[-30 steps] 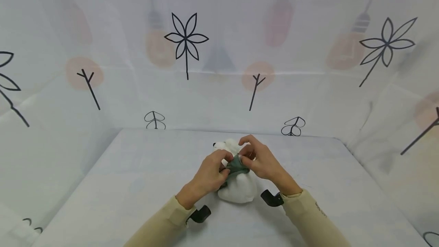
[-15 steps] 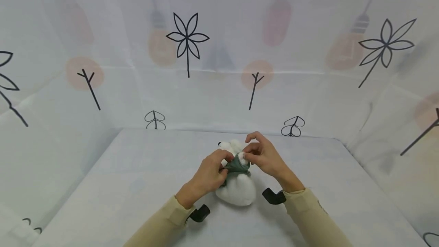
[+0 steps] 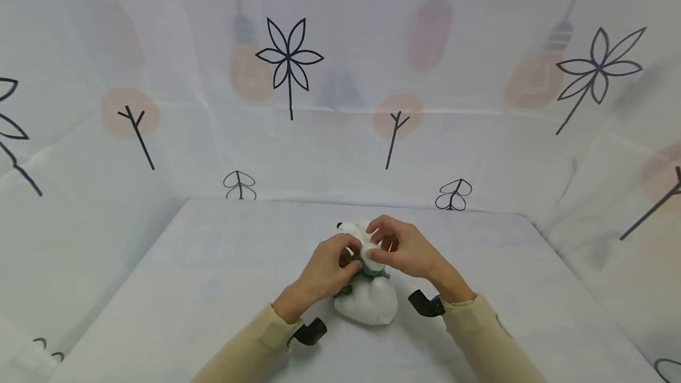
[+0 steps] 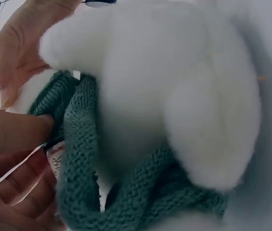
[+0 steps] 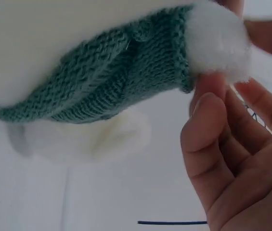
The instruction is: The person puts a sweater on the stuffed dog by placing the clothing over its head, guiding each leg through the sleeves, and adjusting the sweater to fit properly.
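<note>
we see a white plush toy lying on the bench, its head on the far side from us and its round body nearest. a green knit is wrapped round the toy's middle. to the left of the toy, we find the left hand, its thumb and fingers grasping the edge of the knit; a pale label shows just beside that grip. to the right of the toy, the right hand is pinching the white paw, which pokes out of the knit's open end. we see both hands near each other above the toy. tan sleeves run back from them on either side of the toy, each with a black fitting at the cuff. behind the toy we notice a pale backdrop printed with dark flowers, twigs and pinkish shapes.
</note>
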The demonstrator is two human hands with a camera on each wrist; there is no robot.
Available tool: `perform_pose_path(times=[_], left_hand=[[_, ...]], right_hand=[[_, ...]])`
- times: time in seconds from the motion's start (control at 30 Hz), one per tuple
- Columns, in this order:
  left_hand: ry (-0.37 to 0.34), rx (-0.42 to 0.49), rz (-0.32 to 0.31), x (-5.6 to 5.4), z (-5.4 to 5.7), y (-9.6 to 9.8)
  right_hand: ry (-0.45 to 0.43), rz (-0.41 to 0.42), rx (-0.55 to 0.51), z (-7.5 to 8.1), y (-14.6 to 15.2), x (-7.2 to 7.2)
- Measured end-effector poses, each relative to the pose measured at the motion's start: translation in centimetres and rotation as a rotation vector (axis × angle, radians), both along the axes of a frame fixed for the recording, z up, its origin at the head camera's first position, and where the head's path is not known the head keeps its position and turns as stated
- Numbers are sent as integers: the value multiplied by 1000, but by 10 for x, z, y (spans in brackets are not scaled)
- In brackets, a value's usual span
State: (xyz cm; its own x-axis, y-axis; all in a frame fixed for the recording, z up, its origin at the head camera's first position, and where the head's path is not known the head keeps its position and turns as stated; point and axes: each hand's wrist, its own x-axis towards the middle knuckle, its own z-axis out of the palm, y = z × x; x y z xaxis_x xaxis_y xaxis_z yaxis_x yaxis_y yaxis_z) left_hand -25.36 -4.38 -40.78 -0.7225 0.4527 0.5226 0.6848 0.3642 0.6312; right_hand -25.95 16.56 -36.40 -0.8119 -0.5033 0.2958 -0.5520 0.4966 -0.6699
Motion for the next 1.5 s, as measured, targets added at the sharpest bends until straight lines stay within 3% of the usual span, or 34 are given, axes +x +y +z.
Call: perform_pose_path(times=[0.1,0.2,0.43,0.6,0.87,1.1,1.3,1.5], left_hand=[[3,35,-6,-3,0,0],[13,47,-9,-6,-1,0],[59,-23,-3,-16,0,-5],[45,17,37,-19,3,-8],[5,47,58,-18,0,-4],[-19,103,57,-19,4,-8],[1,104,126,-22,6,-15],[47,67,255,-26,8,-19]], right_hand=[[52,-11,82,1,-5,2],[79,-23,88,1,-8,1],[138,-88,-38,-2,-10,-8],[166,-168,-107,-6,-11,-14],[85,-164,113,-7,-19,-12],[62,-167,157,-3,-21,-10],[110,-237,83,-6,-18,-13],[156,-334,-38,-12,-16,-18]])
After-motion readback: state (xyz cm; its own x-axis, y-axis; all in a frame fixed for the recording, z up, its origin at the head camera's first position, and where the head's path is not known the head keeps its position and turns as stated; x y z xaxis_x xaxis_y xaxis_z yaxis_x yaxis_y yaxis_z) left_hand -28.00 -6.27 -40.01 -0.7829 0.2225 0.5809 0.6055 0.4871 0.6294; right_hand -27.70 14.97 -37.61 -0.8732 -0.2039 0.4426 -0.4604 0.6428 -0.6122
